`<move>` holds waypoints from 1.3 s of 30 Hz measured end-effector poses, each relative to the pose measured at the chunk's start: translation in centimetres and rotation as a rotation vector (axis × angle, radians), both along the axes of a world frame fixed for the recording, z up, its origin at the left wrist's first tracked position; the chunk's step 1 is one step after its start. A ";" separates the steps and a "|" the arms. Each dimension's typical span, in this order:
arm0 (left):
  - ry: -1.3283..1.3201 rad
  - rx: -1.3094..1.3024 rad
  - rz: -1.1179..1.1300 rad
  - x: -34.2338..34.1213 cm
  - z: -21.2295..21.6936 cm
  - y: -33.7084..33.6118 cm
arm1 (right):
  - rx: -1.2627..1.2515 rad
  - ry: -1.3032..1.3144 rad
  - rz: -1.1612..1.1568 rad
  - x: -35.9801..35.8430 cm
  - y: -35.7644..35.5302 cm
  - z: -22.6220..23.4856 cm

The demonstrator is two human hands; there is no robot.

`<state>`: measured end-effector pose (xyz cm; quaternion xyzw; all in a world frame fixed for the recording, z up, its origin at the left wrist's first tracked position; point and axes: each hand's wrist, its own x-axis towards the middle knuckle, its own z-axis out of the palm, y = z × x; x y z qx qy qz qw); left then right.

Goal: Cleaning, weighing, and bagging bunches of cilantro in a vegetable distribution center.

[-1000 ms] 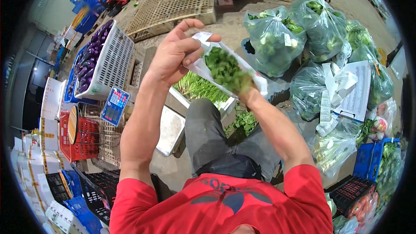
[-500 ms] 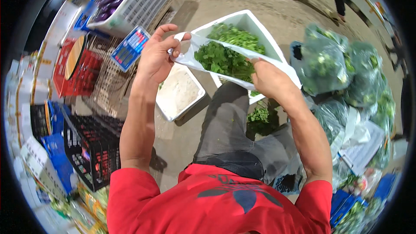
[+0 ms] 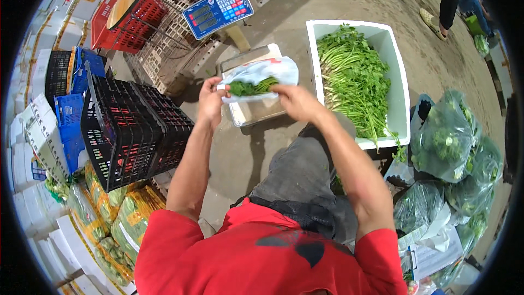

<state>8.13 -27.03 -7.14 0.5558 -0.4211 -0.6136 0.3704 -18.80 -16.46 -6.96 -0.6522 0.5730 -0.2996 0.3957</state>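
Note:
A thin whitish plastic bag (image 3: 284, 69) is stretched between my two hands, over the platform of a scale (image 3: 245, 113). Leafy greens (image 3: 243, 88) show at its opening and look to lie inside. My left hand (image 3: 210, 102) pinches the bag's left edge between thumb and fingers. At the other end my right hand (image 3: 297, 102) is closed on the bag's right edge, its fingertips partly hidden. Right of my hands stands a white foam box (image 3: 403, 82) full of long-stemmed leafy herbs (image 3: 352, 71).
The scale's blue display (image 3: 218, 11) rises behind the bag. Black crates (image 3: 128, 131) stand left, with a red basket (image 3: 131, 19) beyond. Bagged vegetables (image 3: 445, 142) and a clipboard (image 3: 436, 257) lie right. A person's leg (image 3: 450, 0) shows at far right.
My hands and the bag have moved from over the foam box to over the scale. The bag now shows greens gathered in it. My view has swung right, and the foam box sits farther right.

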 end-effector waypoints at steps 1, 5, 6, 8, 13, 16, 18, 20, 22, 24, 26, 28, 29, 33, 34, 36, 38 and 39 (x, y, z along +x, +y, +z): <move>-0.048 -0.009 0.044 1.4 -1.5 0.0 | -0.013 -0.039 0.034 0.8 1.4 0.5; -0.198 -0.054 0.136 2.8 -2.5 1.6 | -0.048 0.050 -0.113 0.3 8.7 3.4; -0.256 -0.108 0.164 2.1 -2.4 2.0 | -0.114 0.105 -0.168 -0.5 10.4 4.0; -0.385 -0.192 0.134 2.9 -2.5 2.9 | -0.245 0.120 -0.311 -1.2 14.0 3.8; -0.943 -0.811 0.033 -0.9 2.1 7.8 | -0.116 0.105 -0.870 -5.6 25.0 0.3; -0.771 -0.972 -0.077 -3.0 2.7 9.5 | 0.064 0.109 -1.018 -6.6 31.0 -2.8; -0.576 -0.887 -0.196 -4.4 1.8 10.7 | 0.262 0.169 -0.994 -6.6 34.2 -3.3; -0.412 -0.732 -0.337 -6.7 0.5 11.5 | 0.321 0.332 -0.994 -7.1 38.5 -5.3; -0.303 -0.612 -0.485 -9.5 0.3 11.8 | 0.280 0.470 -1.115 -7.5 40.8 -4.7; -0.276 -0.528 -0.553 -12.1 -0.7 11.6 | 0.217 0.383 -1.209 -9.0 43.1 -5.2; -0.240 -0.442 -0.606 -14.7 -3.0 10.9 | 0.204 0.388 -1.216 -8.8 42.4 -4.0; -0.198 -0.384 -0.585 -16.4 -3.7 9.0 | 0.077 0.520 -1.150 -8.6 41.0 -4.8; -0.120 -0.334 -0.591 -18.1 -4.1 8.0 | 0.086 0.550 -1.131 -8.6 40.0 -4.3; -0.306 -0.369 -0.833 -27.9 -6.3 4.8 | 0.197 0.516 -1.277 -9.0 41.0 -4.2; -0.379 -0.432 -0.840 -30.1 -7.6 4.2 | 0.182 0.503 -1.282 -9.2 41.3 -4.4; -0.537 -0.503 -0.775 -33.9 -11.0 1.9 | 0.167 0.481 -1.284 -9.5 41.2 -4.7; -0.676 -0.522 -0.681 -36.9 -13.2 -0.3 | 0.184 0.482 -1.302 -9.4 41.1 -4.5; -0.738 -0.539 -0.647 -38.2 -13.9 -1.2 | 0.192 0.484 -1.307 -9.4 41.1 -4.4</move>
